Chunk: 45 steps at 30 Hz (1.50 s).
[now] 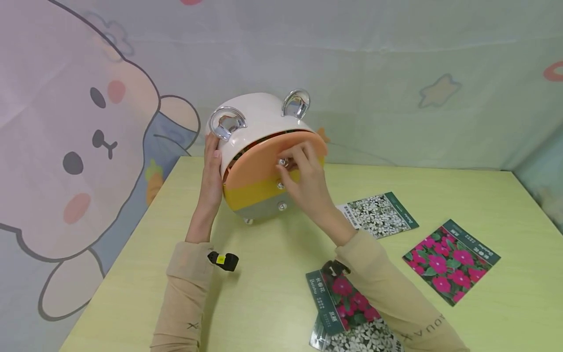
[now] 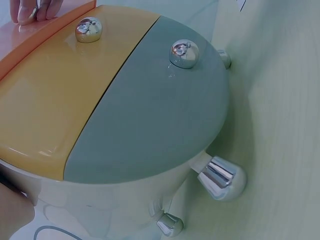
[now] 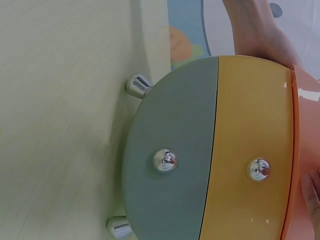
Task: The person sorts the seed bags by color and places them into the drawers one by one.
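A round-bodied drawer box (image 1: pixel 259 106), white with two silver ear-shaped loops on top, stands on silver feet. Its front has an orange drawer (image 1: pixel 257 159) above a yellow drawer (image 2: pixel 75 95) and a grey-green drawer (image 2: pixel 150 110), each with a silver knob. Against the box's left side rests my left hand (image 1: pixel 210 181), fingers reaching round behind it. My right hand (image 1: pixel 308 183) pinches the orange drawer's knob (image 1: pixel 283 162) between thumb and fingers. That drawer stands slightly out, with a dark gap along its top edge; the lower two sit flush.
On the yellow-green table (image 1: pixel 264 283) lie a white-flower seed packet (image 1: pixel 378 215) and a pink-flower one (image 1: pixel 453 261) to the right. Under my right forearm, another pink-flower packet (image 1: pixel 325 303) overlaps a white-flower packet (image 1: pixel 360 340). A printed curtain (image 1: pixel 374 88) hangs behind.
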Motion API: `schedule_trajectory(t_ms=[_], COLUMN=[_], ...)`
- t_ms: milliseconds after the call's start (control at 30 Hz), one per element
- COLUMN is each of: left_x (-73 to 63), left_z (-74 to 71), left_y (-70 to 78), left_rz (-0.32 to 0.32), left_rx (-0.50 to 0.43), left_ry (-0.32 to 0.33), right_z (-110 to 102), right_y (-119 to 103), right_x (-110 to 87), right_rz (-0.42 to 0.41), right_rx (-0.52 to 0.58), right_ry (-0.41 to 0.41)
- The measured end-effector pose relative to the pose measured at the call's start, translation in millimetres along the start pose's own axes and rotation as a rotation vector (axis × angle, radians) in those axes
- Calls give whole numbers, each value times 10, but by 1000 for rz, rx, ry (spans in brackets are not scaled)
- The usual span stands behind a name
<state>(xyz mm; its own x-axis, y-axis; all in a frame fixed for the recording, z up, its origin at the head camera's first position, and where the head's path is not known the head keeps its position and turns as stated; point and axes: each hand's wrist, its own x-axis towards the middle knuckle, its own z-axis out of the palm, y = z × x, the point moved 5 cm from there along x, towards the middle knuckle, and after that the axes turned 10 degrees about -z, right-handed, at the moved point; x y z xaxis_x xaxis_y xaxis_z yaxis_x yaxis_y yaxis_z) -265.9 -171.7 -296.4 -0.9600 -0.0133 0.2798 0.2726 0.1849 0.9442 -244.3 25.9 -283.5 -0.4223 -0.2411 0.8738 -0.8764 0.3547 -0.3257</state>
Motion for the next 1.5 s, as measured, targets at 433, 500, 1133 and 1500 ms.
schedule_trajectory(t_ms=[433, 500, 1133, 1500], left_x=[-21, -17, -6, -4], left_z=[5, 5, 19, 11], left_y=[-21, -22, -2, -3], left_rz=[3, 5, 17, 13], left_rx=[14, 19, 15, 6], left_ry=[17, 22, 32, 30], right_z=[46, 54, 87, 97], right_y=[71, 80, 98, 84], right_x=[3, 4, 42, 41], right_rz=[32, 41, 79, 90], right_rx=[22, 22, 8, 13], right_ry=[10, 10, 29, 39])
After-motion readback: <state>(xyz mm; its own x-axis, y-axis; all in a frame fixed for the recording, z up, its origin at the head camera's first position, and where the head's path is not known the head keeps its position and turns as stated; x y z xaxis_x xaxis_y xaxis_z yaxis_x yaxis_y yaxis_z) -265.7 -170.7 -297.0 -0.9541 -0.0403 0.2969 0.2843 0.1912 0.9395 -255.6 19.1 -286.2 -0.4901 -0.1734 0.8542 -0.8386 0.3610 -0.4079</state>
